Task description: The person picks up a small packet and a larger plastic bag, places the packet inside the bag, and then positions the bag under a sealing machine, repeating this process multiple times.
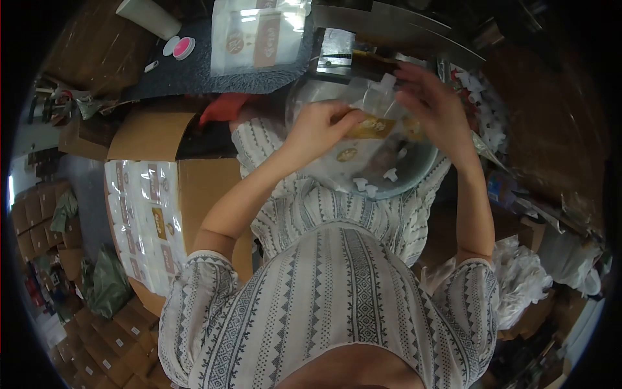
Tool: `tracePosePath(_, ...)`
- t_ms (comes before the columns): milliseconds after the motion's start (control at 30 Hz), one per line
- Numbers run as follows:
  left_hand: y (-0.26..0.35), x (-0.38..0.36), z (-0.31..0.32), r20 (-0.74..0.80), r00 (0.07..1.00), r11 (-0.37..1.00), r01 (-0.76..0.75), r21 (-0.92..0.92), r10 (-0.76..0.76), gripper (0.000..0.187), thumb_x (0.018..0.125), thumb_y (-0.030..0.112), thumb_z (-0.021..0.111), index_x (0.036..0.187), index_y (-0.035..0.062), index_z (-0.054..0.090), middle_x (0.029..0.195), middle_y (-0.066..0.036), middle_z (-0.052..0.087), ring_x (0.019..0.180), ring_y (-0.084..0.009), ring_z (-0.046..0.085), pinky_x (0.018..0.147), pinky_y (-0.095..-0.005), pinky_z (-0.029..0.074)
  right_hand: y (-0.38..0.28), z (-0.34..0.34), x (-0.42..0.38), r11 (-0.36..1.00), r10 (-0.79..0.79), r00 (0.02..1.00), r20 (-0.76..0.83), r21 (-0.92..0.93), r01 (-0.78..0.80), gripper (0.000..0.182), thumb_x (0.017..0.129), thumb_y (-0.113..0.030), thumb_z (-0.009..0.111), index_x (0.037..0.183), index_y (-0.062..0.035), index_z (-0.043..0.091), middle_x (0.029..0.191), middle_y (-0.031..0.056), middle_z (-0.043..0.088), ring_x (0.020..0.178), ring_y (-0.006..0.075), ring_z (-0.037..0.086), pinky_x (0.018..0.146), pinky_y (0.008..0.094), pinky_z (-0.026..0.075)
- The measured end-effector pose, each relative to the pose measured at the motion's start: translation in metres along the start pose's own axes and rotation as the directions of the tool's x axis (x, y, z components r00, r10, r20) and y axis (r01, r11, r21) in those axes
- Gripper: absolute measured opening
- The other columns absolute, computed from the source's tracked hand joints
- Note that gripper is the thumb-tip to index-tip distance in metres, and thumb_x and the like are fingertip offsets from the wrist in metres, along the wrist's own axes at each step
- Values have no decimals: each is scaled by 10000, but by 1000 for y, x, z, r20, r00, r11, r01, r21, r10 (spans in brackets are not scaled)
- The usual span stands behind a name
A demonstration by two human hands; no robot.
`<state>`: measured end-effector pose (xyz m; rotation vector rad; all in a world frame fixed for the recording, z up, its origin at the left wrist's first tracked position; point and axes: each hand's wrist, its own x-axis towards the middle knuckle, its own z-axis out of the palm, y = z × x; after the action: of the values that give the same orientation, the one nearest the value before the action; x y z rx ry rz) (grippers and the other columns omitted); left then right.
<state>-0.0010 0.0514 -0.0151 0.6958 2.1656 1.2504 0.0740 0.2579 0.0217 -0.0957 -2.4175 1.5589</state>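
My left hand point(322, 131) is closed, thumb and fingers pinching the upper edge of a clear and white plastic pouch point(324, 165) with a gold label. The pouch lies over a round see-through basin point(414, 175) on my lap. My right hand point(440, 110) is raised over the basin's right side, slightly blurred, its fingers curved and apart. Near its fingertips is a small white plastic piece point(387, 84), at the top of the pouch in this view. Several small white plastic pieces point(390, 174) lie in the basin's near part.
Just beyond the basin stands a small metal device point(335, 48). A stack of printed pouches point(259, 39) rests on a dark cloth point(188, 78), beside a pink-filled round container point(184, 47). To my left, an open cardboard box point(207, 194) holds packed pouches. More white pieces point(479, 97) lie at right.
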Motion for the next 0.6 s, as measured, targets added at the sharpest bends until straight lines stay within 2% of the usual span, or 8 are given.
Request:
tracePosePath(133,5,50,4,68,986,949,168,-269,-155,262,899,192,629,984,-55,660,949,-96,665,781,-112,637,676,-259,524,0,-31,-9,981,47,995,-87,-186,-63,302,850,-142,656,1133,-50,609,1040,123,661,913,234,660,780,314,512)
tracePosePath(200,5,65,9,43,986,723,149,-675,-163,305,865,174,671,958,-114,627,911,-151,666,700,-186,675,601,-274,549,0,-45,-16,916,133,989,-67,-374,-148,331,866,-100,643,1186,-37,587,1089,112,653,967,196,638,812,305,492)
tracePosePath(333,-1,63,10,50,989,717,135,-683,-139,328,885,189,654,915,-134,608,846,-155,653,675,-207,675,586,-248,559,59,-82,-5,702,19,980,-196,-696,-153,374,856,-157,607,1214,-60,557,1090,163,634,924,315,637,777,373,505)
tracePosePath(367,-2,61,3,51,989,719,135,-682,-138,328,885,189,654,915,-134,608,846,-155,653,675,-207,675,586,-248,559,93,-90,-3,575,-156,985,-71,-817,32,360,839,-124,588,1193,-63,566,1128,165,611,937,335,624,779,387,500)
tracePosePath(433,-5,55,-25,-296,955,988,-71,-135,28,394,877,259,663,996,-110,594,989,-212,630,825,-289,666,691,-326,550,107,-93,2,403,-315,945,83,-890,212,350,822,-90,569,1171,-67,574,1165,166,589,951,354,610,781,400,496)
tracePosePath(500,-55,68,-64,-487,553,674,-197,712,676,473,857,325,666,1129,-47,562,1157,-239,553,1051,-378,567,879,-414,465,102,-90,0,565,-95,995,-27,-824,31,276,856,-109,567,1124,-50,596,1093,183,595,936,360,610,778,411,486)
tracePosePath(533,-72,65,-70,-486,648,638,0,770,587,537,827,357,679,1216,19,528,1257,-245,480,1183,-428,441,998,-448,350,101,-88,-3,569,-90,996,-28,-822,28,276,856,-109,567,1124,-50,596,1093,183,595,936,360,610,778,411,486)
tracePosePath(600,-84,45,-54,-373,676,531,-33,846,636,523,828,339,679,1216,24,526,1225,-225,505,1152,-412,466,983,-452,352,99,-86,3,599,-60,993,-102,-800,-46,236,849,-133,581,1068,-45,600,1015,184,613,925,368,610,773,422,488)
